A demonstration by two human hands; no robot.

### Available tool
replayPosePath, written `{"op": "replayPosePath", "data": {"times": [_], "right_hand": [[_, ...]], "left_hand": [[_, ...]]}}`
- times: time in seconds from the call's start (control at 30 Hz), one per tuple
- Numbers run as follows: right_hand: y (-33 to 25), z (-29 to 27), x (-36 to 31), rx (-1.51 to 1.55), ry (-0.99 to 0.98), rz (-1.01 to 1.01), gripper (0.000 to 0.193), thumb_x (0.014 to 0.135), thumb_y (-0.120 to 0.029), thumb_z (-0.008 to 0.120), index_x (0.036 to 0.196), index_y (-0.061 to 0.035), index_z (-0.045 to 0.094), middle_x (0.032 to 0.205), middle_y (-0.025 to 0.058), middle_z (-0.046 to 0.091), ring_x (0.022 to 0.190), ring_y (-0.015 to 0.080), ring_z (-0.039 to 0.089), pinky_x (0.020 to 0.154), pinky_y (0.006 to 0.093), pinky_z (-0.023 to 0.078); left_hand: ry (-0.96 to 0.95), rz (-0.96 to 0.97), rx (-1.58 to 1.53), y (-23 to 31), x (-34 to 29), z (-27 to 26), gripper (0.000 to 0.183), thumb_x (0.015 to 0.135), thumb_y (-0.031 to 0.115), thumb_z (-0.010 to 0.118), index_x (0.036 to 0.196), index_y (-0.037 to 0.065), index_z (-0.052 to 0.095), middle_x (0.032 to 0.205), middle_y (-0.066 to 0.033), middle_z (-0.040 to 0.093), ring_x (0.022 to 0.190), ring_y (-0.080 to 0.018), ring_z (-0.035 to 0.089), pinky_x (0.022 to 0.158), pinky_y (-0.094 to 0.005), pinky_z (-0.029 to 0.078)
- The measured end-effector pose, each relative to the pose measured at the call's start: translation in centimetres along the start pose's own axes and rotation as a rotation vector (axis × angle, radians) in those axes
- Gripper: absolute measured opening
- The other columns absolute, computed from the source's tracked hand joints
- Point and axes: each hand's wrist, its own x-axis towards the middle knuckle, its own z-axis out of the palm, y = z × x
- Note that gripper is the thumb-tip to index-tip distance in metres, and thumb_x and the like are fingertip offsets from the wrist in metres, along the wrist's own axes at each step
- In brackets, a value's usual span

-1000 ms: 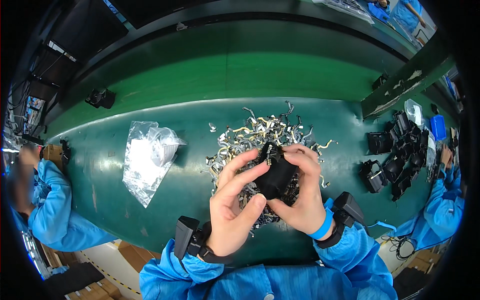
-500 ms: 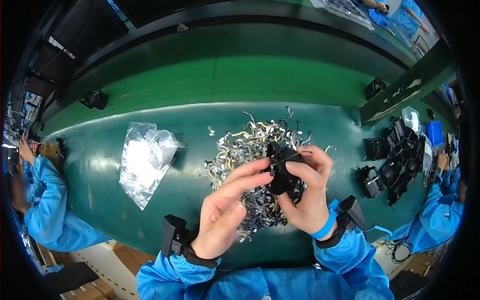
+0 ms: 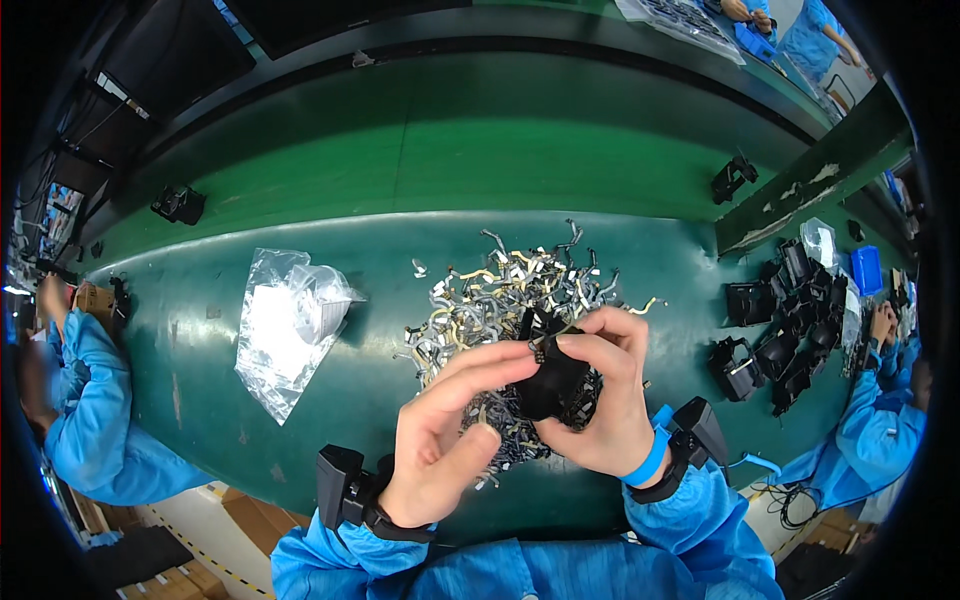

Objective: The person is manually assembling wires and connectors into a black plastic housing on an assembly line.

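Note:
A black plastic housing [image 3: 552,388] is held over the pile in my right hand [image 3: 607,400], thumb in front and fingers around its back and side. A small dark connector or cable end [image 3: 538,350] shows at its upper edge, between my right thumb and my left fingertips. My left hand [image 3: 440,430] has index and middle fingers stretched out, their tips touching that edge. Its thumb stands apart from the housing, so this hand is open. Beneath both hands lies a loose pile of short cables [image 3: 465,310] in grey, yellow and black with white connectors.
Clear plastic bags [image 3: 290,330] lie on the green table [image 3: 190,350] at left. Several black housings [image 3: 785,335] are heaped at right near a blue bin [image 3: 866,270]. Single black parts stand at the back left [image 3: 180,204] and back right [image 3: 733,180]. Co-workers' sleeves [image 3: 95,390] show at both sides.
The housing has shifted slightly left and down and is turned, a smoother face now showing. Both hands have moved with it, the left fingertips staying at its edge.

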Motion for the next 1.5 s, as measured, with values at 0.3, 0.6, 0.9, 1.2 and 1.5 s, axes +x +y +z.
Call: {"op": "replayPosePath", "data": {"times": [0.3,0.6,0.9,1.2,1.5], "right_hand": [[-0.6,0.1,-0.1,0.134,-0.051,0.029,0.083,0.056,0.004,0.074,0.131,-0.0134,0.045,0.121,0.0172,0.035,0.108,0.0325,0.045,0.090,0.0420,0.045],[-0.5,0.7,-0.5,0.161,-0.052,0.004,0.084,0.057,0.003,0.078,0.132,-0.0161,0.044,0.123,0.0165,0.034,0.109,0.0329,0.044,0.091,0.0416,0.044],[-1.7,0.4,-0.7,0.081,-0.081,-0.003,0.078,0.058,-0.005,0.081,0.129,-0.0133,0.050,0.118,0.0145,0.041,0.107,0.0331,0.046,0.093,0.0404,0.045],[-1.2,-4.6,1.4,0.416,-0.168,0.273,0.035,0.076,-0.002,0.069,0.110,-0.0006,0.061,0.100,0.0117,0.060,0.095,0.0242,0.060,0.085,0.0328,0.047],[-0.4,-4.4,1.1,0.171,-0.119,0.120,0.017,0.075,0.002,0.069,0.090,-0.0053,0.065,0.085,0.0059,0.062,0.079,0.0228,0.061,0.069,0.0326,0.047]], "left_hand": [[0.116,0.185,0.597,0.8,0.4,0.7,0.040,0.070,0.004,0.073,0.110,0.002,0.064,0.115,-0.0141,0.061,0.105,-0.0284,0.058,0.094,-0.0373,0.044],[0.147,0.141,0.320,-1.0,0.4,0.6,0.039,0.071,0.001,0.075,0.106,0.003,0.060,0.125,-0.0156,0.050,0.116,-0.0260,0.051,0.100,-0.0370,0.040],[0.185,0.206,0.073,-2.8,-0.1,2.6,0.059,0.068,-0.008,0.075,0.113,0.006,0.040,0.130,-0.0152,0.035,0.120,-0.0236,0.044,0.102,-0.0364,0.038],[0.131,0.268,0.411,-1.6,0.3,1.4,0.053,0.067,-0.006,0.077,0.110,0.005,0.048,0.128,-0.0166,0.038,0.121,-0.0291,0.048,0.100,-0.0392,0.042],[0.012,0.243,0.617,-1.6,0.5,1.6,0.051,0.065,-0.003,0.079,0.107,0.007,0.052,0.126,-0.0171,0.041,0.115,-0.0299,0.052,0.095,-0.0400,0.046]]}}
